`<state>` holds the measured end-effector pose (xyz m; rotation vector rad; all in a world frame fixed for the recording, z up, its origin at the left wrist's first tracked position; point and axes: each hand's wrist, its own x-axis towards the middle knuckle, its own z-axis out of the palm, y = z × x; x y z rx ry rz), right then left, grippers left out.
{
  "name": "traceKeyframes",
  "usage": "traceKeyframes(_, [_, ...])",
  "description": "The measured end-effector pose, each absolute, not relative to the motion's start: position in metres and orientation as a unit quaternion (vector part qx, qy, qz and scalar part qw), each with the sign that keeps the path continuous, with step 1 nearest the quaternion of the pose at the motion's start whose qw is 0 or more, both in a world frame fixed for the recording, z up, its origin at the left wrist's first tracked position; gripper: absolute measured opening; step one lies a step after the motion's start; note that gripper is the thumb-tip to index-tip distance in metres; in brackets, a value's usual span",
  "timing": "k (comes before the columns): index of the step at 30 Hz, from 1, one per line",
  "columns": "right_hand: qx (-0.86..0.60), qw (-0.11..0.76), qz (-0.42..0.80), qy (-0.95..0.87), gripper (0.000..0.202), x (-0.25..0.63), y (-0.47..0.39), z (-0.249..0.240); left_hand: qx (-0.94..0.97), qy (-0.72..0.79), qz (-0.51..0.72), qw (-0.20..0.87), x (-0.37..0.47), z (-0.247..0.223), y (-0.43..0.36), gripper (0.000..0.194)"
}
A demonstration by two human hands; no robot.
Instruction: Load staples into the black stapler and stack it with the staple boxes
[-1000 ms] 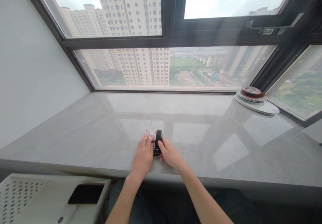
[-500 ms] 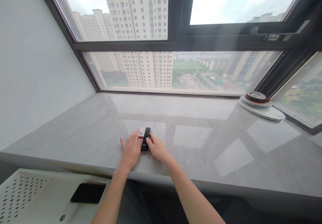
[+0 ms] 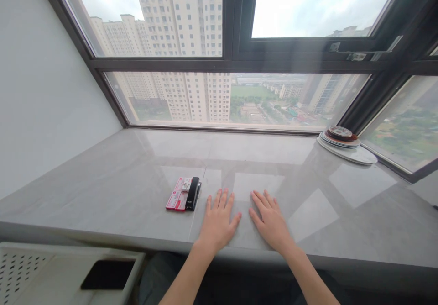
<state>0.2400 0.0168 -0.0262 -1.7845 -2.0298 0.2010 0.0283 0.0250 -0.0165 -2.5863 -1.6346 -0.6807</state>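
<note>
A black stapler point(image 3: 193, 194) lies on the grey stone sill point(image 3: 112, 195), left of centre. Against its left side are small red and white boxes point(image 3: 177, 199), with a smaller white box point(image 3: 186, 185) at their upper right. My left hand point(image 3: 219, 220) rests flat on the sill to the right of the stapler, fingers spread and holding nothing. Further right, my right hand point(image 3: 270, 220) also lies flat, fingers apart, with nothing in it. Neither hand touches the stapler or the boxes.
Stacked round plates or mats point(image 3: 342, 141) sit at the sill's back right corner, by the dark window frame point(image 3: 219, 65). At the lower left, below the sill's front edge, a white perforated tray or cart point(image 3: 51, 277) bears a black flat object point(image 3: 107, 274).
Both hands have let go of the stapler and boxes and moved right, now lying flat on the sill. The view has shifted slightly.
</note>
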Motion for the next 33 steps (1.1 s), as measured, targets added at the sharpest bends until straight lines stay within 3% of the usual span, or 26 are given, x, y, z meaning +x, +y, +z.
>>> traceKeyframes(2, [-0.660, 0.138, 0.032, -0.738, 0.061, 0.245, 0.006, -0.030, -0.822, -0.530, -0.207, 0.008, 0.034, -0.024, 0.027, 0.061])
traceKeyframes(5, [-0.670, 0.102, 0.002, -0.735, 0.064, 0.240, -0.003, -0.031, -0.821, -0.532, -0.208, 0.007, 0.032, -0.027, 0.026, 0.062])
traceKeyframes(33, [-0.677, 0.097, -0.005, -0.729, 0.065, 0.232, -0.007, -0.022, -0.820, -0.528, -0.221, -0.002, 0.034, -0.031, 0.028, 0.061])
